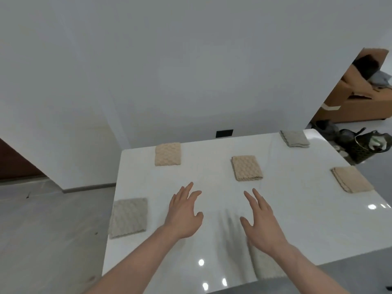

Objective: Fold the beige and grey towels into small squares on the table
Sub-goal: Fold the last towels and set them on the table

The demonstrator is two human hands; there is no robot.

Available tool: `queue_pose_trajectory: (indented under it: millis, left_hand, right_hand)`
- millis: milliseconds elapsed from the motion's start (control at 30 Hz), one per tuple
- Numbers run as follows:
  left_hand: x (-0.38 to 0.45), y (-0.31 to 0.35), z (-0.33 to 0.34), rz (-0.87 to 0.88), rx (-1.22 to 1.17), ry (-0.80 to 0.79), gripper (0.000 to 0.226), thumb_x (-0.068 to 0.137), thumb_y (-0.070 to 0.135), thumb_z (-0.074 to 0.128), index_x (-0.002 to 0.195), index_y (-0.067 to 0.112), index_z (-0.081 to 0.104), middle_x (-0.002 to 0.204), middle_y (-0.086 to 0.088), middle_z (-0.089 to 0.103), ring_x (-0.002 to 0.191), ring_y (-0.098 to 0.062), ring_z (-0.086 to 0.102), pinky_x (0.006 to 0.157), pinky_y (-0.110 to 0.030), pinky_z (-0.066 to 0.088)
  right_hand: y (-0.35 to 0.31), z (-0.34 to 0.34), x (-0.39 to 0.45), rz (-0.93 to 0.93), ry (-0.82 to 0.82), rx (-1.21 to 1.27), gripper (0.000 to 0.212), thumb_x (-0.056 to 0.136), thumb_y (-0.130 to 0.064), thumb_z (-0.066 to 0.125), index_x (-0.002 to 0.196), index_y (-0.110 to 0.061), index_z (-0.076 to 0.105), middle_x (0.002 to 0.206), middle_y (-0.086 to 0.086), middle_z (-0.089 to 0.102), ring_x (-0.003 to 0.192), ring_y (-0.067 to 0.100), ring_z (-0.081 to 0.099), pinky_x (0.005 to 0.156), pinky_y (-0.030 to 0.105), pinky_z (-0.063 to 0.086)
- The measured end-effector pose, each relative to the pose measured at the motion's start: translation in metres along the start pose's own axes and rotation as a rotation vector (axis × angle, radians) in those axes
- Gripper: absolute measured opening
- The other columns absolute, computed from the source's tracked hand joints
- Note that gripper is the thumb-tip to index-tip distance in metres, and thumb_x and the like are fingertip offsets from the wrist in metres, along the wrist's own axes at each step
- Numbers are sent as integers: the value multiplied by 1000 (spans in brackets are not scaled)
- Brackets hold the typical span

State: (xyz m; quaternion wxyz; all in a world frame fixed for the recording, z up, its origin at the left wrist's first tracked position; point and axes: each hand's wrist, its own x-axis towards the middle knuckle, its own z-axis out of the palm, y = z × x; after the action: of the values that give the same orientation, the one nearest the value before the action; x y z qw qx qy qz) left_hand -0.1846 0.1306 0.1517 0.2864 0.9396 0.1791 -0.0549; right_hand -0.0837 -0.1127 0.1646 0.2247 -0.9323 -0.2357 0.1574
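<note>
Folded towels lie spread over the white table (pixel 212 170). A beige towel (pixel 168 154) sits at the far left, another beige towel (pixel 247 167) near the middle, and a third beige towel (pixel 351 182) at the right edge. One grey towel (pixel 294 138) lies at the far right corner and another grey towel (pixel 128 217) at the near left edge. A pale folded towel (pixel 266 265) lies at the front edge, partly under my right forearm. My left hand (pixel 184 211) and my right hand (pixel 262 219) hover above the table's middle, fingers straight and spread, holding nothing.
A white wall stands right behind the table. To the right on the floor are a dark woven basket (pixel 364 147) and a brown sofa (pixel 358 98). Grey floor lies to the left of the table.
</note>
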Motion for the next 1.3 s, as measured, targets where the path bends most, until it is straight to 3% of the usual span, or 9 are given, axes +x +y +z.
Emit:
queue_pose_trajectory:
  millis: [333,833,1067,1300]
  left_hand:
    - [-17,78,41,-76,-13,1,67,97,34,54,158,34,27,171,11,-6,158,-14,-7,128,-38,-2]
    - [59,155,90,-8,-9,-54,66,97,35,56,157,33,30,172,8,-1,159,-17,-3,128,-40,5]
    - [101,207,127,-116,-11,-1,66,97,35,56,157,32,31,172,6,0,159,-20,0,128,-40,8]
    - [138,265,170,-308,-19,6,69,96,38,56,159,32,29,172,3,1,159,-22,3,128,-38,10]
  right_hand:
    - [72,-52,9,-71,-95,20,75,98,-34,54,160,-35,12,168,-15,-4,155,18,8,123,41,26]
    - [164,-103,34,-2,-97,-6,72,99,-32,53,160,-33,14,168,-14,-6,154,18,11,120,34,28]
    - [232,-136,77,-94,-160,-18,72,99,-34,53,159,-35,15,168,-13,-5,154,17,11,121,38,29]
    - [306,-177,129,-230,-299,-114,72,99,-34,52,160,-34,15,168,-11,-5,154,19,14,119,33,29]
